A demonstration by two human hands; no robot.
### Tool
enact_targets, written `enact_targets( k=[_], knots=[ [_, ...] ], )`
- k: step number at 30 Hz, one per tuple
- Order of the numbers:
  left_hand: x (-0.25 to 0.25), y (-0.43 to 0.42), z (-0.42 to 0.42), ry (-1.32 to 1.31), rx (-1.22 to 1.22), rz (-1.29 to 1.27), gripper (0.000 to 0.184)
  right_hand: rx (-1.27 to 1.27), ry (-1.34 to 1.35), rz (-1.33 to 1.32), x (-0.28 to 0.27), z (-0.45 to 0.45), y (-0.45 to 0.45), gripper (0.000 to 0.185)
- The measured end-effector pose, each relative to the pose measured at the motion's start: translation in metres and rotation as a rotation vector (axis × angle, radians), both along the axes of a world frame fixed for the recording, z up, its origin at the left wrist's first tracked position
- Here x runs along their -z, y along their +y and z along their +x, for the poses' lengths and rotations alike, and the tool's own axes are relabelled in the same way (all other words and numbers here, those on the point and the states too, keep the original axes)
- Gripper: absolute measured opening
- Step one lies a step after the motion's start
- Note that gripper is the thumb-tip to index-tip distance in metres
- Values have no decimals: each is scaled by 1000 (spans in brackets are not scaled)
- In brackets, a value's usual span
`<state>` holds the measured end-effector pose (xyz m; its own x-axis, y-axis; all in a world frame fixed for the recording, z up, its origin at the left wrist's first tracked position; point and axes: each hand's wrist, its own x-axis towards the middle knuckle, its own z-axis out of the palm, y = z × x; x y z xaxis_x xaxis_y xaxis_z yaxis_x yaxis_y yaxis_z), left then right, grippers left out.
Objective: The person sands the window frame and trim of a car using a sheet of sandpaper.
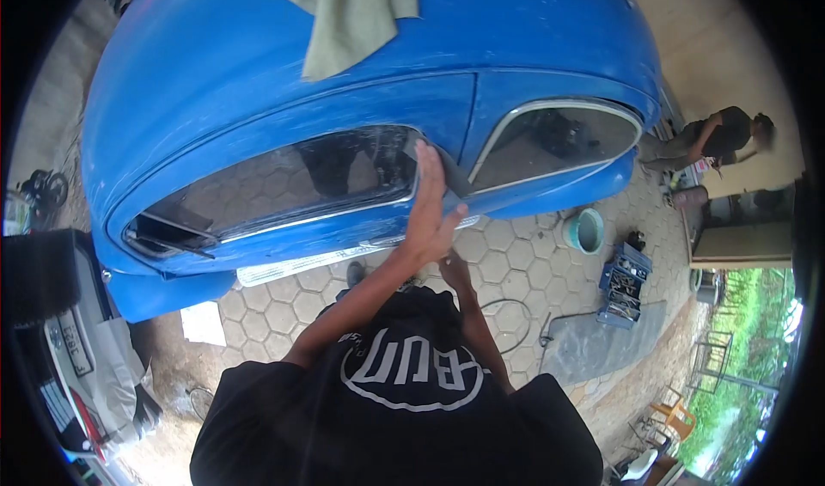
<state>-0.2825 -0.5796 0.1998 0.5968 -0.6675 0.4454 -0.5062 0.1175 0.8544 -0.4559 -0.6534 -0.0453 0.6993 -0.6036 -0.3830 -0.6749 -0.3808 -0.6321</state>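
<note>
My left hand (428,224) reaches up to the frame at the rear edge of the blue car's (284,108) side window. Its fingers lie straight and close together, pressing a dark grey sheet (451,175) against the blue metal, thumb apart to the right. Below it, my right hand (454,269) is low near my body, partly hidden by the left wrist; its fingers cannot be made out. A grey-green cloth (352,22) hangs over the car roof. Pale scuffs mark the paint around the window.
On the paved floor to the right are a teal bucket (585,231), an open blue toolbox (625,286) and a dark mat (606,344). Another person (726,134) is at the far right. A white paper (203,324) lies below the car at left, near a parked vehicle (73,344).
</note>
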Motion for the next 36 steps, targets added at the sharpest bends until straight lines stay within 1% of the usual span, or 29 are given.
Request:
enact_targets(
  k=[2, 3, 4, 5, 7, 8, 11, 13, 16, 19, 22, 25, 27, 29, 30, 31, 33, 34, 36],
  knots=[
    [-13, -2, 5, 40, 15, -49, 90, 324, 52, 601, 100, -47, -3, 35],
    [-18, -3, 4, 67, 20, -73, 92, 320, 89, 597, 125, -70, -3, 34],
    [-22, -4, 5, 93, 21, -99, 94, 273, 133, 513, 137, -91, -2, 34],
    [-26, -5, 7, 138, 34, -112, 96, 185, 181, 363, 143, -110, -3, 34],
    [-31, -4, 7, 234, 50, -132, 102, 72, 209, 205, 154, -144, -7, 33],
    [-33, -4, 7, 289, 65, -184, 104, 35, 214, 150, 159, -157, -8, 33],
    [-37, -11, 5, 437, 97, -343, 105, 24, 186, 131, 169, -181, -12, 31],
    [-38, -14, 0, 517, 87, -436, 103, -64, 234, 80, 171, -190, -15, 31],
    [-9, -29, -6, 407, -110, -398, 100, -157, 254, 60, 168, -185, -17, 29],
    [-13, -40, -20, 288, -289, -328, 97, -227, 246, 40, 168, -176, -27, 28],
    [-23, -43, -22, -2, -484, -116, 94, -254, 220, 37, 172, -162, -41, 27],
    [-22, -51, -25, 33, -556, -165, 82, -190, 165, 101, 177, -140, -58, 26],
    [-42, -47, -29, 283, -526, -257, 71, -100, 118, 184, 177, -125, -69, 26],
    [-53, -48, -32, 458, -556, -345, 52, -89, 82, 197, 181, -117, -78, 25],
    [-59, -48, -33, 544, -573, -395, 46, -138, 95, 127, 186, -119, -80, 25],
    [-56, -44, -29, 742, -537, -470, 42, -238, 56, 9, 192, -121, -77, 24],
    [-48, -42, -23, 738, -563, -536, 34, -435, -24, -233, 244, -141, -75, 23],
    [-45, -41, -20, 735, -575, -568, 31, -470, -10, -240, 243, -149, -72, 23],
    [-82, -33, -14, 1087, -381, -1081, 32, -485, 52, -166, 217, -155, -70, 22]
  ],
)
